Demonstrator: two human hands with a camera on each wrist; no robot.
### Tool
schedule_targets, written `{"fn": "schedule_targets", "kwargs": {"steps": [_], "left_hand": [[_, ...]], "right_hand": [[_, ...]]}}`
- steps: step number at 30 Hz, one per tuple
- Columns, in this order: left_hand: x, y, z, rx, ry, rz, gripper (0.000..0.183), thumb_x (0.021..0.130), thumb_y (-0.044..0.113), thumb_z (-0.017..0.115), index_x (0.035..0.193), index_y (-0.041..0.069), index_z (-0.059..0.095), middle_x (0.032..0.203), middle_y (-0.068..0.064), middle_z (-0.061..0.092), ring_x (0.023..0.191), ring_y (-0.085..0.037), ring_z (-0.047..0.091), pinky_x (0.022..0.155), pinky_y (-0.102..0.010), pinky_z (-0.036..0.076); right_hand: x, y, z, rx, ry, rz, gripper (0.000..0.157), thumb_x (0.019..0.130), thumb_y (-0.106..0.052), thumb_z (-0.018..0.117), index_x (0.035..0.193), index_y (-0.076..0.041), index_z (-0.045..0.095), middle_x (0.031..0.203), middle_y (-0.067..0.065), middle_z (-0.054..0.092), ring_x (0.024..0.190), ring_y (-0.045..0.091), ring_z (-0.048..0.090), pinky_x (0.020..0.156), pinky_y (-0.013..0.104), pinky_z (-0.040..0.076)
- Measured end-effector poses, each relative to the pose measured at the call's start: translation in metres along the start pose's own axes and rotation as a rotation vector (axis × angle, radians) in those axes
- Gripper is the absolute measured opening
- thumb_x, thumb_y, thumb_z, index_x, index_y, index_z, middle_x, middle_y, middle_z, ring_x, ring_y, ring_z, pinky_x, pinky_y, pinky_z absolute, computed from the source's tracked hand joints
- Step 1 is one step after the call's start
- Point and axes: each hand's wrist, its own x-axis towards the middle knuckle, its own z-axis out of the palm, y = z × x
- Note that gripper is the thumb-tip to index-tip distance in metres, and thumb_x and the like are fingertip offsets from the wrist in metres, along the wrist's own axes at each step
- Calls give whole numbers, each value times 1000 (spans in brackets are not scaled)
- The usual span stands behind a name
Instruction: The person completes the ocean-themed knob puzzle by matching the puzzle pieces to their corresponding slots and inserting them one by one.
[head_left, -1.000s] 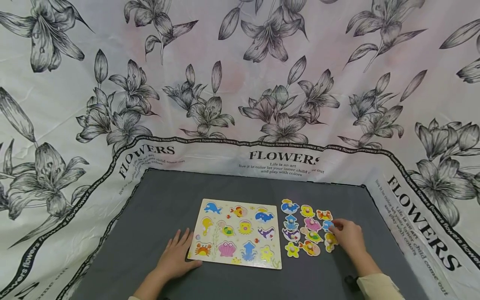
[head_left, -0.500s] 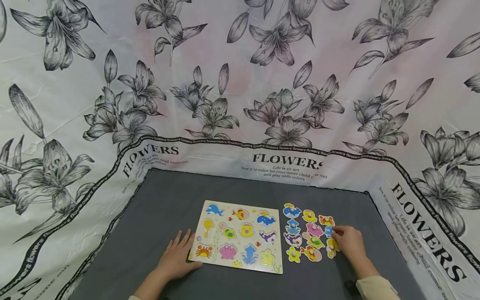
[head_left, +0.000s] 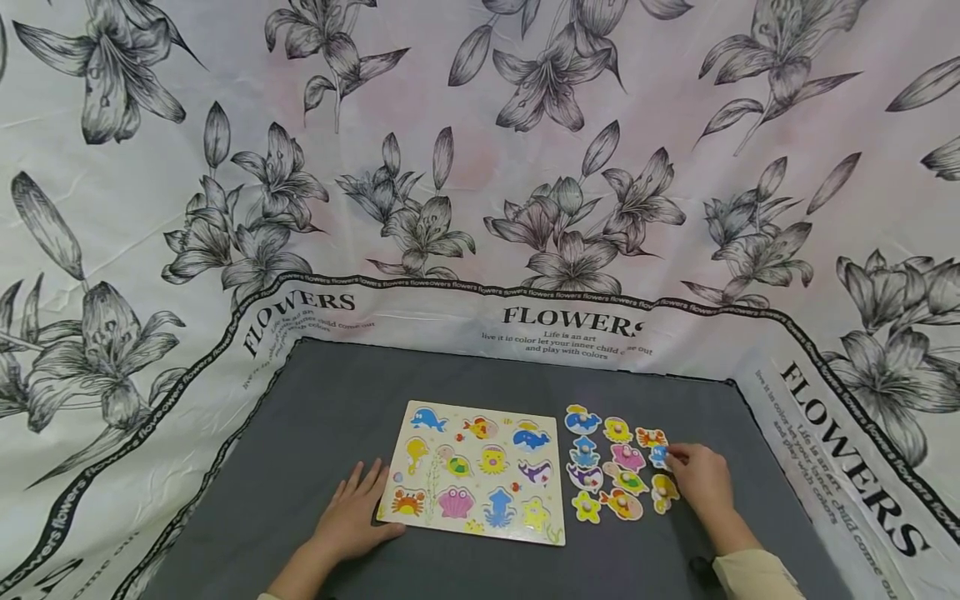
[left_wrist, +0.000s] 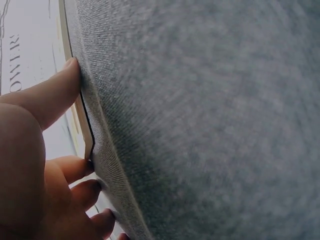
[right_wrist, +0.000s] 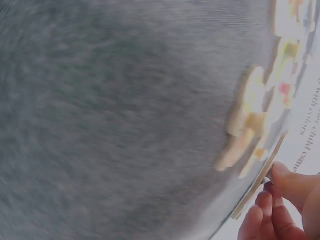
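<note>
A pale wooden puzzle board [head_left: 442,471] printed with sea animals lies on the dark cloth. My left hand [head_left: 351,512] rests at its near left corner with fingers spread; in the left wrist view the thumb [left_wrist: 62,90] touches the board's edge [left_wrist: 84,122]. To the right, my right hand [head_left: 701,479] pinches a small blue puzzle piece [head_left: 658,456] by its knob. In the right wrist view that piece [right_wrist: 245,197] shows edge-on, apparently lifted, with thumb and forefinger at the knob. Its printed animal is partly covered by the fingers.
Several loose knobbed pieces lie right of the board, among them a crab [head_left: 651,437], a seahorse [head_left: 664,492], a starfish [head_left: 586,506] and a turtle [head_left: 626,478]. A flower-printed sheet [head_left: 420,317] borders the dark tabletop [head_left: 360,375]. A small black object [head_left: 702,570] is near the right sleeve.
The blue piece has shifted and turned slightly in my right hand, now clear of the seahorse piece. The head view tilted a little. My left hand stays in place.
</note>
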Motion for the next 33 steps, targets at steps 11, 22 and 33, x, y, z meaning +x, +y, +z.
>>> {"fn": "schedule_targets", "kwargs": {"steps": [11,22,33], "left_hand": [[-1,-3,-2,-12,16,17,105,78,62,77,157,6,36,165,-17,28,153,-46,16,119,-67,19],[1,-2,1,-9,11,-7,107,77,62,79,158,7,36,165,-16,28,154,-44,16,121,-66,17],[0,-3,1,-8,5,-4,108,76,63,78,158,7,36,165,-16,28,154,-44,16,120,-66,17]], "right_hand": [[-5,-33,-12,-45,-14,-73,32,96,-21,70,120,0,73,107,23,73,80,29,67,58,38,49],[-13,-72,-10,33,26,-159,27,96,-20,71,116,-4,77,110,21,73,85,31,69,59,40,52],[-14,-98,0,71,7,-187,26,94,-20,73,115,-5,78,110,20,73,70,20,62,52,30,39]]}}
